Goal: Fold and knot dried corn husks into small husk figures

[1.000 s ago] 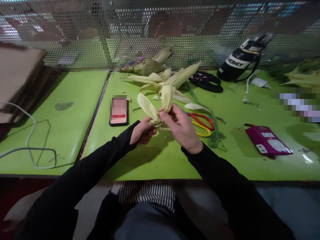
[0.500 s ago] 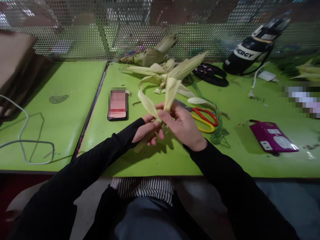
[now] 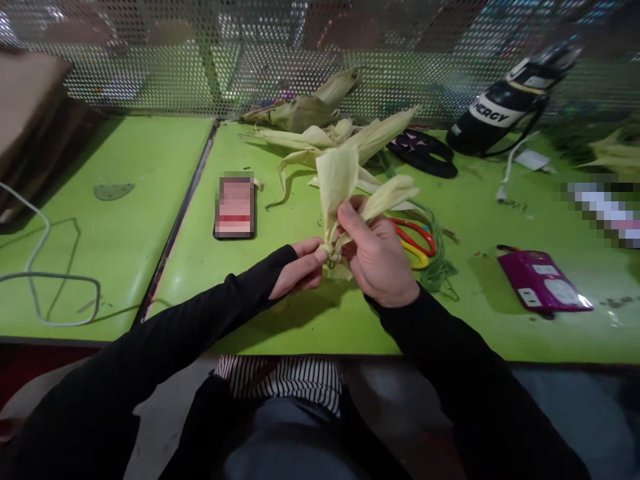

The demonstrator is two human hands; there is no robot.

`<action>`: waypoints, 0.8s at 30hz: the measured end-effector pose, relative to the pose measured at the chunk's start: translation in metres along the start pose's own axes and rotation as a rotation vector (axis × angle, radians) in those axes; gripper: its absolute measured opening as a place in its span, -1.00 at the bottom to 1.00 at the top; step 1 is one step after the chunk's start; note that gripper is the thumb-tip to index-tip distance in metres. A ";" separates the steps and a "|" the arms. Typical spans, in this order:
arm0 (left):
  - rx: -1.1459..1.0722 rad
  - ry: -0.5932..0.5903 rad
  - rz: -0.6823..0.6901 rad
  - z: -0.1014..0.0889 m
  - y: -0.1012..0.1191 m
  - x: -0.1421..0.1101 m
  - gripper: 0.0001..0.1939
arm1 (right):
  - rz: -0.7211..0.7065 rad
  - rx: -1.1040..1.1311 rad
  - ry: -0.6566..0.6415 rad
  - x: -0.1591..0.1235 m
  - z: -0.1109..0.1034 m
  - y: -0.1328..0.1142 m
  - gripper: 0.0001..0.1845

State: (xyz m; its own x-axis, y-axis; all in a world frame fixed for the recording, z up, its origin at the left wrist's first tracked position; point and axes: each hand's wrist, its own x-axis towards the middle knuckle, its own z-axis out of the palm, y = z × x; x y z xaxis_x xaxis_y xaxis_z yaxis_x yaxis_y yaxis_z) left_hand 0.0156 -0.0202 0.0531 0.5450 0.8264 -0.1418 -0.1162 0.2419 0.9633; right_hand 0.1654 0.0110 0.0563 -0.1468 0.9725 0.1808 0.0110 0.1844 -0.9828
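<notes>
Pale corn husk strips [image 3: 338,177], bunched and knotted at their lower end, are held between my hands above the table. My left hand [image 3: 300,270] pinches the knotted end from the left. With thumb and fingers closed, my right hand [image 3: 377,257] grips the strips just above the knot, one strip standing upright and another leaning to the right. Behind my right hand lie scissors [image 3: 419,235] with red and yellow handles, their blades hidden. Green string [image 3: 439,263] is heaped beside them. A pile of more corn husks [image 3: 305,137] lies farther back.
A phone [image 3: 235,208] lies left of my hands on the green table [image 3: 285,327]. A purple box [image 3: 545,280] sits to the right, a black bottle [image 3: 490,110] behind it. Brown paper bags [image 3: 30,127] and a grey cable [image 3: 37,287] are at left. A perforated metal screen [image 3: 165,60] stands behind.
My hands have shifted slightly right and turned the husk bunch, so its knot now faces me. The strip that leaned left now stands apart, and another leans right over my right hand.
</notes>
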 end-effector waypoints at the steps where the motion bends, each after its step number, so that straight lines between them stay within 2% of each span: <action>1: -0.031 -0.005 -0.008 -0.002 -0.002 0.002 -0.76 | -0.007 -0.046 -0.045 0.000 -0.003 -0.002 -0.62; 5: -0.192 -0.015 -0.010 -0.013 -0.003 0.011 -0.80 | -0.046 -0.364 -0.232 0.001 -0.015 -0.010 -0.53; 8: -0.214 0.034 0.030 -0.021 0.000 0.013 -0.83 | -0.082 -0.533 -0.316 0.003 -0.019 -0.012 -0.50; 13: -0.160 0.112 0.079 -0.024 0.004 0.011 -0.80 | -0.083 -0.541 -0.490 0.007 -0.024 -0.010 -0.62; 16: -0.030 0.221 0.159 -0.022 0.005 0.011 -0.72 | -0.084 -0.562 -0.515 0.007 -0.025 -0.009 -0.77; 19: 0.092 0.280 0.223 -0.019 0.005 0.012 -0.74 | -0.100 -0.639 -0.508 0.006 -0.025 -0.010 -0.86; 24: 0.168 0.341 0.204 -0.020 0.004 0.010 -0.78 | -0.152 -0.763 -0.604 0.008 -0.032 -0.018 -0.84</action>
State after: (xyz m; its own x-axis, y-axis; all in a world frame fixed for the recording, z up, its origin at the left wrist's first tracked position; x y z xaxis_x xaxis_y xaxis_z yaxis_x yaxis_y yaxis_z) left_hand 0.0045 -0.0005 0.0514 0.2164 0.9762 0.0156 -0.0410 -0.0069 0.9991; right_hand 0.1957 0.0200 0.0763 -0.6776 0.7340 0.0450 0.5547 0.5503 -0.6241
